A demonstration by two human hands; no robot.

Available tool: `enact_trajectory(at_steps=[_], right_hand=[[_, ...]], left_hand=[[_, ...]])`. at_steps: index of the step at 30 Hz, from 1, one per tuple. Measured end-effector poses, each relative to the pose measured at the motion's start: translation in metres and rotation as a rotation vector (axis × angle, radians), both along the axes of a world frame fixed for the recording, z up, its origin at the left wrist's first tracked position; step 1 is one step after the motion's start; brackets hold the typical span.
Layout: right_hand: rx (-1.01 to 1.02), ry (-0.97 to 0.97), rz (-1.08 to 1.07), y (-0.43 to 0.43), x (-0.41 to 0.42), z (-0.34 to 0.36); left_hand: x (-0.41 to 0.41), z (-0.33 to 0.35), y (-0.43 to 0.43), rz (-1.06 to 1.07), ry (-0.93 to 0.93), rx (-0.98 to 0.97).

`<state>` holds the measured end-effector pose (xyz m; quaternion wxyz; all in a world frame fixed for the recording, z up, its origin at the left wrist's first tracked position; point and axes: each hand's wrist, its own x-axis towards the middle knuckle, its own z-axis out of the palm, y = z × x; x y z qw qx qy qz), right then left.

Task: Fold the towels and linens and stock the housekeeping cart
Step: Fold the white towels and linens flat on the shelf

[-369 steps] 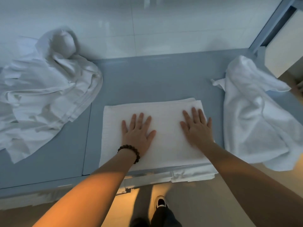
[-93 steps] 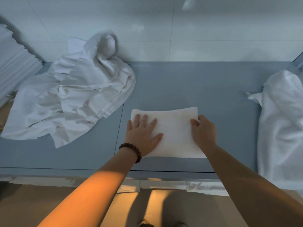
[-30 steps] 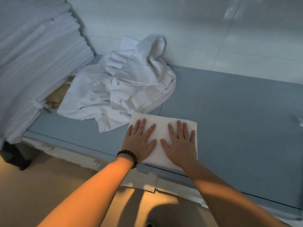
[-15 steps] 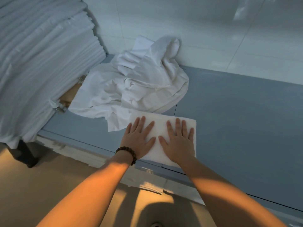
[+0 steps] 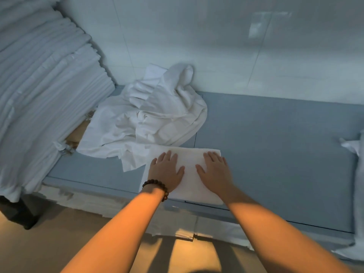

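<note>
A small folded white towel (image 5: pixel 190 154) lies near the front edge of the grey-blue table (image 5: pixel 275 146). My left hand (image 5: pixel 166 171), with a bead bracelet on its wrist, presses flat on the towel's left half. My right hand (image 5: pixel 215 172) presses flat on the right half, fingers spread. A crumpled white sheet (image 5: pixel 149 119) lies just behind and left of the towel, one corner touching it.
A tall stack of folded white linens (image 5: pixel 39 91) rises at the left, beside the table. Another loose white towel (image 5: pixel 358 174) hangs over the table's right end. A tiled wall (image 5: pixel 216 46) backs the table. Bare tabletop stretches to the right of the folded towel.
My two hands have spread apart on the folded towel, the right one sliding toward its right edge. The view has shifted slightly, bringing the right-hand towel into sight.
</note>
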<state>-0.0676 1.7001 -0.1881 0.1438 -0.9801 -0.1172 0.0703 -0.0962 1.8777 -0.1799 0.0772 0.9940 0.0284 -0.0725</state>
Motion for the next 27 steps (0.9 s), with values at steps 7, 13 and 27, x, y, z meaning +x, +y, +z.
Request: enact_trajectory(at_steps=[7, 13, 27], right_hand=[[0.057, -0.117, -0.165, -0.094, -0.026, 0.063], [0.048, -0.174, -0.308, -0.185, -0.051, 0.086], [0.109, -0.265, -0.297, -0.398, -0.072, 0.072]], left_hand=[[-0.002, 0.049, -0.061, -0.132, -0.195, -0.026], [-0.004, 0.08, -0.152, -0.266, -0.25, -0.092], [-0.025, 0.062, -0.399, -0.264, -0.163, -0.12]])
